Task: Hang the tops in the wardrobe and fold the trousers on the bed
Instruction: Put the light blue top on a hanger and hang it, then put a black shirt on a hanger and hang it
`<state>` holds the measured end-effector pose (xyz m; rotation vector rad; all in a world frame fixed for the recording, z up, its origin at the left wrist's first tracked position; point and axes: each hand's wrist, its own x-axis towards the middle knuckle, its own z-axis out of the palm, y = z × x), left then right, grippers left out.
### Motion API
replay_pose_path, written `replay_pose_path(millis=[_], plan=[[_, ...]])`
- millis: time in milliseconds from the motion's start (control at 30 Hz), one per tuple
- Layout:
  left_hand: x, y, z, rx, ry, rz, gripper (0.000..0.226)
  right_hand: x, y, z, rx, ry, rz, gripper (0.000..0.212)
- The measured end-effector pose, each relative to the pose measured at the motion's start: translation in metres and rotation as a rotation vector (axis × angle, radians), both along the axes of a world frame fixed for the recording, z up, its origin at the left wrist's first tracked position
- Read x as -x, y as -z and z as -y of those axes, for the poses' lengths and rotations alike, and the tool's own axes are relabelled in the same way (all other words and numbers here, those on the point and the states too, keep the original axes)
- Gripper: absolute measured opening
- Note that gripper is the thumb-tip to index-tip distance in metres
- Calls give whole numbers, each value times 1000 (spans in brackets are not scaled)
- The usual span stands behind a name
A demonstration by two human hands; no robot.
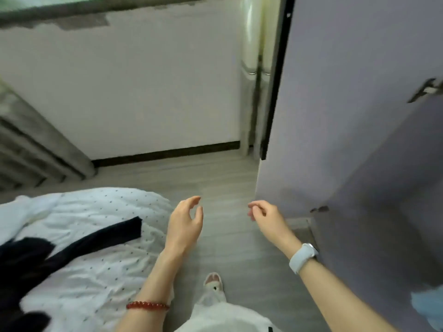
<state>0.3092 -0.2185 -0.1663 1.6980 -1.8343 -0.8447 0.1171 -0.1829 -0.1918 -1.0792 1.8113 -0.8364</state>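
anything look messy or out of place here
Yes: a black garment lies crumpled and unfolded across the dotted white bedding. Both the left hand and right hand are empty.

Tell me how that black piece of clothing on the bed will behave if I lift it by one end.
The black garment lies crumpled, one long strip trailing across the dotted bedding, so it is probably floppy and will likely sag and unfold. It looks thin, so probably light. It may drag the loose, wrinkled bedding slightly.
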Motion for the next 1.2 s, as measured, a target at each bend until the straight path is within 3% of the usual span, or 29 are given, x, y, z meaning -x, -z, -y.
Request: replay_pose_path(millis=[367,533,633,800,933,1000,1067,1133,1200], plan=[[-280,17,-109,-95,-782,-32,30,-298,21,25,-116,-846,19,24],[-405,47,-132,-187,-1002,100,36,-431,27,27,-152,-1056,-32,30],[-478,76,-134,-338,-980,274,52,-499,45,31,-181,-1150,-90,31],[-564,121,-126,-584,-746,564,74,-562,76,34,-227,-1213,-193,33],[-598,140,-119,-579,-687,701,58,-580,88,36,-259,-1230,-234,31],[-610,142,-115,-477,-759,624,36,-592,92,39,-264,-1213,-215,30],[-613,128,-111,-317,-970,300,29,-603,89,42,-233,-1169,-147,30],[-615,98,-105,-156,-1117,-36,32,-615,81,47,-127,-1177,-29,44],[-613,61,-102,0,-1138,-199,28,-630,64,53,-53,-1266,89,67]])
